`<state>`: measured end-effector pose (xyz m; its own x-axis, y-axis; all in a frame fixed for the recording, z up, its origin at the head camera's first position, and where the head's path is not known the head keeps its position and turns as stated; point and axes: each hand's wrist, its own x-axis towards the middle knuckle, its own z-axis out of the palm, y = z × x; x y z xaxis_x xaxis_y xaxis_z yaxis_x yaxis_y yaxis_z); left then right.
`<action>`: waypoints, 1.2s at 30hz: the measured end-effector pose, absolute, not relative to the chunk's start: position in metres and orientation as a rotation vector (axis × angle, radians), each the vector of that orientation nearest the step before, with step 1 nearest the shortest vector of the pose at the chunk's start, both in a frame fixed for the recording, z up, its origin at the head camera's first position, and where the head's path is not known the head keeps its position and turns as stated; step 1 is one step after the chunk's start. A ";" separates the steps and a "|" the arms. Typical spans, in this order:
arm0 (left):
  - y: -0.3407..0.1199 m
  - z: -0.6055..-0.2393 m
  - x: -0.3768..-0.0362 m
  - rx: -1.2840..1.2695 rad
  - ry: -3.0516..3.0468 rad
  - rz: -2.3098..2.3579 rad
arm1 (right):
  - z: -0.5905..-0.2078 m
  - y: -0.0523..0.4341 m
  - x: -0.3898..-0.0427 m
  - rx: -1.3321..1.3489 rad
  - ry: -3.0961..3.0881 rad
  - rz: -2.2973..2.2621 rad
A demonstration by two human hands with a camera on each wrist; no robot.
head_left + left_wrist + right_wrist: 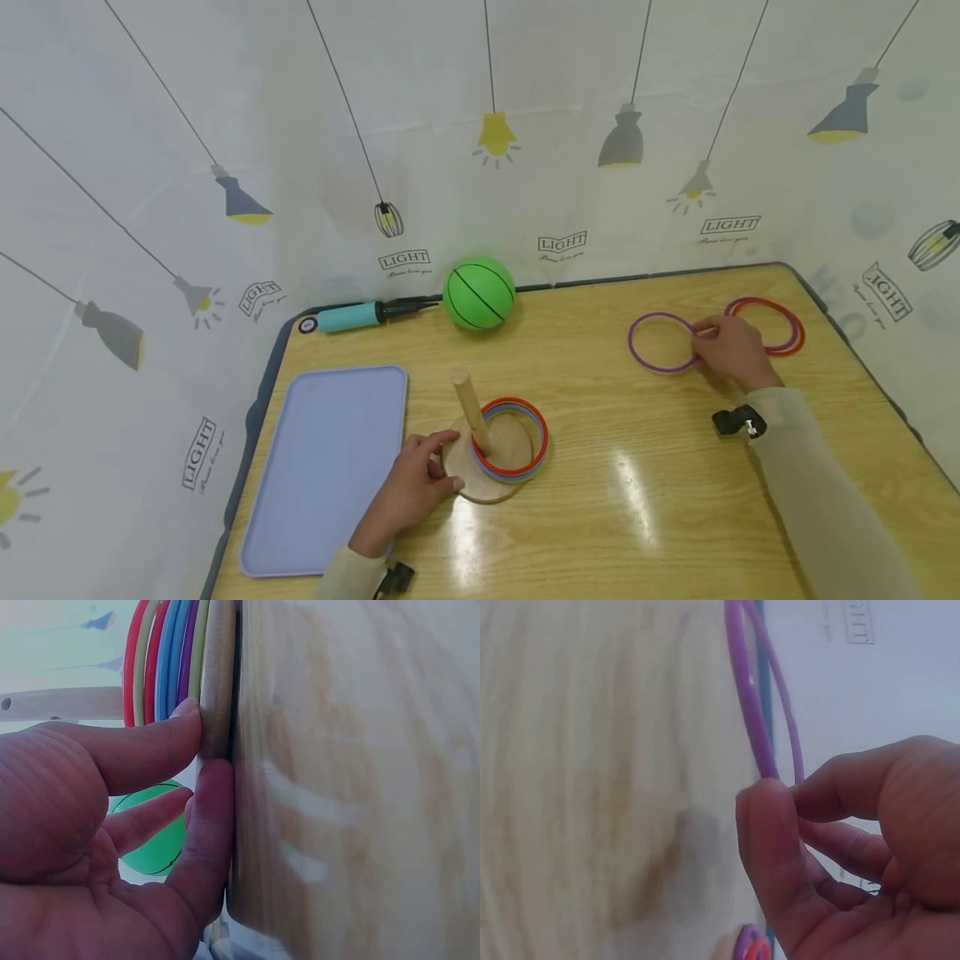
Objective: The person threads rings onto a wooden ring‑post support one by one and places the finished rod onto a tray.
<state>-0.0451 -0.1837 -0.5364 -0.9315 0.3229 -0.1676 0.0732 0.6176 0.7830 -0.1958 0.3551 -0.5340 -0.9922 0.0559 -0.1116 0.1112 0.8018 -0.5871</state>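
Left hand (411, 492) sits at the near-left edge of the wooden base (491, 467), thumb and fingers curled against the rim, holding it. In the left wrist view the fingertips (187, 727) press the base's edge (219, 682), with the stacked rings (161, 660) right above it: red, pale green, red, blue, purple, pale green by their edges. The peg (470, 410) stands up from the base, tilted a bit toward the left in the head view. The ring stack (513, 439) lies around the peg, shifted to the right side of the base, red on top, blue under it.

Right hand (731, 350) is far right on the table (637, 517), pinching a purple ring (663, 342) at its right side. Right wrist view shows thumb (769, 847) and forefinger closed on the purple ring (751, 712); it looks like two thin purple strands there, can't tell whether that's one ring or two. Ring looks slightly lifted at the pinch; the rest lies on the table.

Just right of that hand, a red ring and a purple ring (772, 327) lie overlapped flat on the table, partly behind the hand.

Green ball (478, 293) at the back edge, centre. Teal pump (360, 316) just left of it, near the wall. Blue tray (322, 467) flat at left, just beside the left hand. Both wrists carry small black clips.
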 end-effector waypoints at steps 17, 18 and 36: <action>-0.182 -0.536 -0.045 0.303 2.574 1.228 | -0.479 0.307 -0.179 0.099 2.850 -1.258; -0.182 -0.535 -0.045 0.302 2.575 1.228 | -0.476 0.305 -0.178 0.091 2.840 -1.291; -0.182 -0.537 -0.046 0.276 2.581 1.215 | -0.402 0.242 -0.143 -0.112 2.667 -1.797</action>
<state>-0.0456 -0.1819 -0.5369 -0.9440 0.2858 -0.1651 0.0549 0.6292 0.7753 -0.1429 0.2420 -0.4021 -0.9947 -0.0151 0.1016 -0.0998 0.3747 -0.9218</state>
